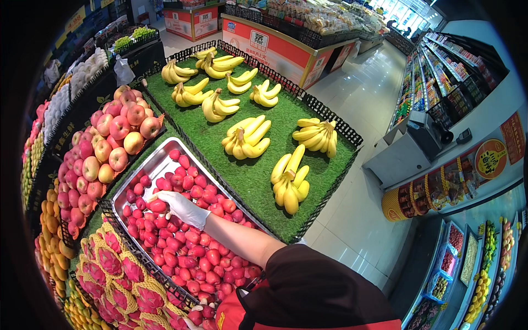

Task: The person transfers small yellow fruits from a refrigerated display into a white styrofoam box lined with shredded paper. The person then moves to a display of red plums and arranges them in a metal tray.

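Observation:
In a white glove, my right hand [181, 209] reaches over a shallow metal tray [177, 144] of small red fruits, which look like crab apples [198, 247]. Its thumb and fingers are around one red fruit [158, 206] near the tray's left side. At the bottom edge, my left hand [197, 313], also gloved in white, is partly cut off and hidden by my red and black clothing. Several of the same fruits [196, 317] rest in it, close to the tray's near corner. Bare metal shows at the tray's far end.
Bunches of bananas [246, 138] lie on green artificial turf [198, 140] beyond a black lattice divider. Larger apples [119, 128] are piled left of the tray. Dragon fruits [109, 258] in yellow foam nets stand nearest. A tiled aisle [350, 198] runs along the right, past a refrigerated shelf [449, 264].

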Action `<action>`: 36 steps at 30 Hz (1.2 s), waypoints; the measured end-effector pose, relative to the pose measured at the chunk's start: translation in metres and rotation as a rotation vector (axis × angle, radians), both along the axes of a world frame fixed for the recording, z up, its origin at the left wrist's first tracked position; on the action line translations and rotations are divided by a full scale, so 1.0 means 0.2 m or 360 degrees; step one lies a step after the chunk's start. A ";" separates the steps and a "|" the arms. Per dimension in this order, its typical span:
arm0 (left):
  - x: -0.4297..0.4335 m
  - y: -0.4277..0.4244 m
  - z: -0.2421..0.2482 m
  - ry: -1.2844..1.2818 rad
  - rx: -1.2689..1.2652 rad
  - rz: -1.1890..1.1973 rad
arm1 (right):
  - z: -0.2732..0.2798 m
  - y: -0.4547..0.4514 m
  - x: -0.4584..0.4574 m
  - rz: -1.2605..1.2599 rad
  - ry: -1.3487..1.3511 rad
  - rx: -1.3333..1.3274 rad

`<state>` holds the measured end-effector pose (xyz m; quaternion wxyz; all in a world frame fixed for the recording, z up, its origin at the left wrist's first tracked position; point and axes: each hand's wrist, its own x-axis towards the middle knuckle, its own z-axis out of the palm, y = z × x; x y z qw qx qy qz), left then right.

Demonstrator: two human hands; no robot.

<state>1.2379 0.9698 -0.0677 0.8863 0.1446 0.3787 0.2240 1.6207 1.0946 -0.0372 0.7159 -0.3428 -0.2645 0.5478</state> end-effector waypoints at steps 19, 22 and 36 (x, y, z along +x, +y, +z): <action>-0.07 0.00 -0.05 -0.0056 -0.0036 -0.0037 | 0.06 -0.03 0.01 -0.0101 -0.0093 -0.0014; -0.10 0.01 -0.05 -0.0081 -0.0039 -0.0038 | 0.08 -0.04 0.01 -0.0054 -0.0137 -0.0039; 0.03 -0.17 0.19 -0.0046 0.0228 0.0152 | -0.04 -0.01 0.08 -0.0028 0.0197 0.0094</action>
